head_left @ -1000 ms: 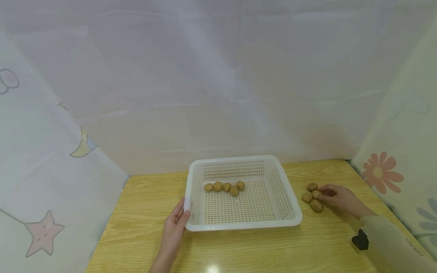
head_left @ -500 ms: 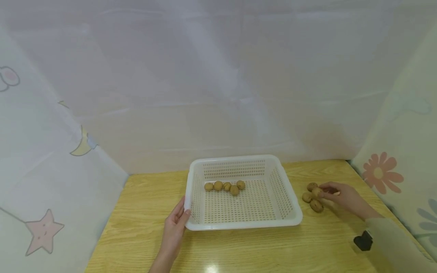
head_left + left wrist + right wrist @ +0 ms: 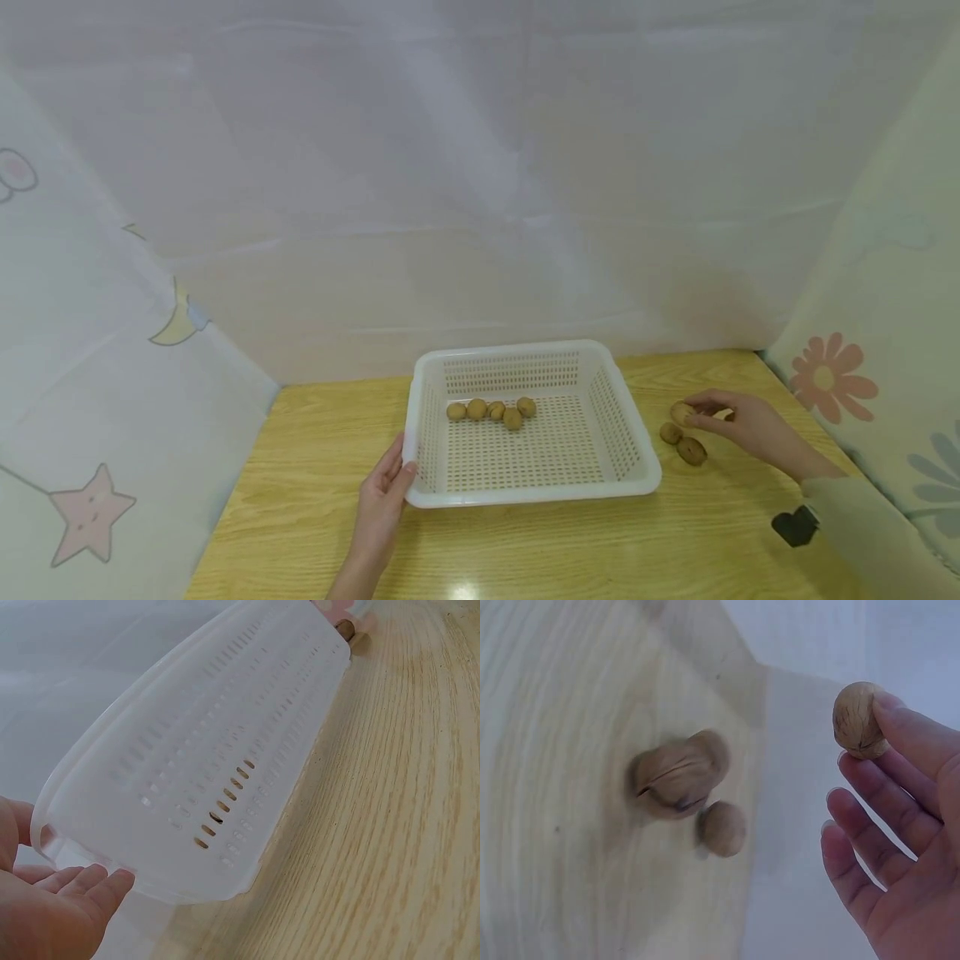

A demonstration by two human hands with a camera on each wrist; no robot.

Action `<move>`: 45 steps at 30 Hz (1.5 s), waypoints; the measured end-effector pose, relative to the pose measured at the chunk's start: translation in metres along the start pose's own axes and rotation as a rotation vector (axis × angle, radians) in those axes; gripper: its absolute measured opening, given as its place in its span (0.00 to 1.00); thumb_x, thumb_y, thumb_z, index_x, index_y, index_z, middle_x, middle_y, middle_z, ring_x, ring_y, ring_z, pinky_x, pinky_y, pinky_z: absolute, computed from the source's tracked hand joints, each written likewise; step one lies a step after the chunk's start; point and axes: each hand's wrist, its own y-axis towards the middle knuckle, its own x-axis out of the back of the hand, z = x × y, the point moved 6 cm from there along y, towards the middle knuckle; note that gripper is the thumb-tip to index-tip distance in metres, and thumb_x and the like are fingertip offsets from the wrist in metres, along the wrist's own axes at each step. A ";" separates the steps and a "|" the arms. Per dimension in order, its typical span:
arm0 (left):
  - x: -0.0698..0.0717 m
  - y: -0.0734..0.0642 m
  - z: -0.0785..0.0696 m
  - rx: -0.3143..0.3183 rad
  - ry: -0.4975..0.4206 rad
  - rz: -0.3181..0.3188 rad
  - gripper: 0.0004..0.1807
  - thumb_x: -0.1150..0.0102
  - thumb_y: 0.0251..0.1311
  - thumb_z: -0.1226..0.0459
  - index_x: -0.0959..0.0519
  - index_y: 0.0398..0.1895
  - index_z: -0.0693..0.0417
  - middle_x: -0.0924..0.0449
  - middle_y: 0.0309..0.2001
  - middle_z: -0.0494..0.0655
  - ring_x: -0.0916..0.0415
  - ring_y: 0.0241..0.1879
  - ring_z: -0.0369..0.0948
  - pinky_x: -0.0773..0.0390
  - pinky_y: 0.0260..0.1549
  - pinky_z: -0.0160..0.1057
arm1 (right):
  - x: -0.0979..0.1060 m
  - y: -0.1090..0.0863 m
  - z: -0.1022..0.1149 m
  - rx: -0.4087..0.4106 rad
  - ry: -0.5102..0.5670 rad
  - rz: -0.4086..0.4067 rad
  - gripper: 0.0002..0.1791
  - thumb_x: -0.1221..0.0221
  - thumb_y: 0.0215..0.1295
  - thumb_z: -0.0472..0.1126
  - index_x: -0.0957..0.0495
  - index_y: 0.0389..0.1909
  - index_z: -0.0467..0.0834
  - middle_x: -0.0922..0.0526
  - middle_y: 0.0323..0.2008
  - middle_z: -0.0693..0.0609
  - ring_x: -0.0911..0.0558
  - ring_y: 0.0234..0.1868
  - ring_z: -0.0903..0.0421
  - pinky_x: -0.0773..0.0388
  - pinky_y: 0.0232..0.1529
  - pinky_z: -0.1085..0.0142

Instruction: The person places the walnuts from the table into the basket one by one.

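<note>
My right hand pinches one walnut at the fingertips, lifted above the table beside the basket. My left hand rests flat against the basket's corner. Risk: the shallow fingertip grip may let the walnut slip and roll.

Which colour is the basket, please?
The basket is white, clearest in the head view.

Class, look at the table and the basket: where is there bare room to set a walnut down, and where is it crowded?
Inside the basket, the near half of the floor is bare, between the row of five walnuts and the front rim. The table is bare left of the left hand and along the front edge. It is crowded right of the basket, where two walnuts lie below the right hand holding a walnut.
</note>
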 end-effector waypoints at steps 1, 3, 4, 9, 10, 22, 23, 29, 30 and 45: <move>0.000 0.000 0.000 0.001 -0.001 -0.001 0.33 0.49 0.80 0.65 0.46 0.82 0.59 0.43 0.80 0.59 0.40 0.76 0.55 0.28 0.69 0.44 | 0.001 0.001 0.005 0.008 0.000 0.001 0.23 0.35 0.73 0.53 0.17 0.59 0.42 0.14 0.46 0.53 0.20 0.44 0.63 0.18 0.39 0.64; 0.000 0.000 0.001 0.004 -0.004 -0.006 0.33 0.49 0.79 0.65 0.45 0.82 0.59 0.43 0.80 0.59 0.40 0.76 0.54 0.28 0.69 0.43 | 0.004 0.004 0.013 0.029 -0.018 -0.005 0.23 0.35 0.73 0.54 0.17 0.59 0.42 0.14 0.45 0.56 0.21 0.43 0.67 0.18 0.40 0.67; 0.000 0.000 0.001 0.004 -0.006 -0.007 0.33 0.49 0.79 0.65 0.45 0.82 0.59 0.43 0.80 0.59 0.40 0.76 0.54 0.28 0.69 0.43 | 0.005 0.006 0.018 0.036 -0.020 -0.006 0.23 0.35 0.73 0.54 0.17 0.59 0.43 0.15 0.45 0.57 0.21 0.43 0.68 0.18 0.41 0.67; 0.001 0.000 0.002 -0.001 -0.010 -0.006 0.33 0.49 0.79 0.65 0.45 0.82 0.59 0.42 0.80 0.59 0.40 0.76 0.54 0.28 0.68 0.43 | 0.009 0.017 0.045 0.066 -0.032 0.011 0.22 0.36 0.73 0.55 0.17 0.59 0.46 0.14 0.45 0.58 0.18 0.46 0.60 0.18 0.43 0.64; 0.001 0.000 0.002 -0.004 -0.007 -0.003 0.33 0.49 0.79 0.64 0.45 0.82 0.59 0.42 0.80 0.59 0.40 0.76 0.55 0.28 0.68 0.43 | 0.009 0.020 0.051 0.064 -0.030 0.021 0.23 0.36 0.73 0.56 0.17 0.59 0.46 0.14 0.46 0.57 0.18 0.47 0.57 0.18 0.45 0.63; -0.001 0.003 0.002 -0.010 -0.034 0.027 0.34 0.48 0.79 0.65 0.47 0.82 0.61 0.43 0.80 0.61 0.41 0.77 0.57 0.28 0.68 0.43 | -0.014 0.062 0.109 0.131 0.040 0.128 0.22 0.35 0.70 0.60 0.16 0.57 0.53 0.16 0.46 0.59 0.21 0.48 0.55 0.22 0.47 0.59; -0.001 0.003 0.002 -0.009 -0.038 0.027 0.34 0.48 0.79 0.66 0.47 0.82 0.61 0.44 0.80 0.61 0.42 0.77 0.57 0.29 0.68 0.43 | -0.017 0.065 0.113 0.139 0.058 0.138 0.21 0.35 0.70 0.60 0.16 0.57 0.53 0.16 0.46 0.59 0.21 0.48 0.55 0.22 0.47 0.59; -0.001 0.002 0.001 -0.012 -0.031 0.025 0.34 0.48 0.78 0.65 0.46 0.82 0.61 0.43 0.80 0.61 0.41 0.77 0.57 0.28 0.68 0.44 | -0.033 0.087 0.138 0.203 0.091 0.157 0.19 0.33 0.70 0.54 0.16 0.56 0.50 0.16 0.45 0.59 0.20 0.46 0.58 0.20 0.46 0.60; -0.001 0.002 0.001 -0.015 -0.027 0.026 0.34 0.48 0.79 0.65 0.47 0.82 0.61 0.43 0.80 0.61 0.41 0.77 0.57 0.29 0.68 0.44 | -0.035 0.091 0.142 0.200 0.093 0.159 0.19 0.33 0.70 0.53 0.16 0.56 0.48 0.15 0.45 0.58 0.20 0.46 0.57 0.20 0.46 0.60; 0.000 0.003 0.002 -0.010 -0.026 0.012 0.34 0.48 0.78 0.65 0.46 0.82 0.62 0.44 0.80 0.60 0.42 0.77 0.56 0.28 0.68 0.45 | -0.093 0.141 0.165 0.103 0.217 0.198 0.18 0.32 0.70 0.46 0.16 0.55 0.40 0.13 0.46 0.49 0.17 0.47 0.51 0.16 0.49 0.54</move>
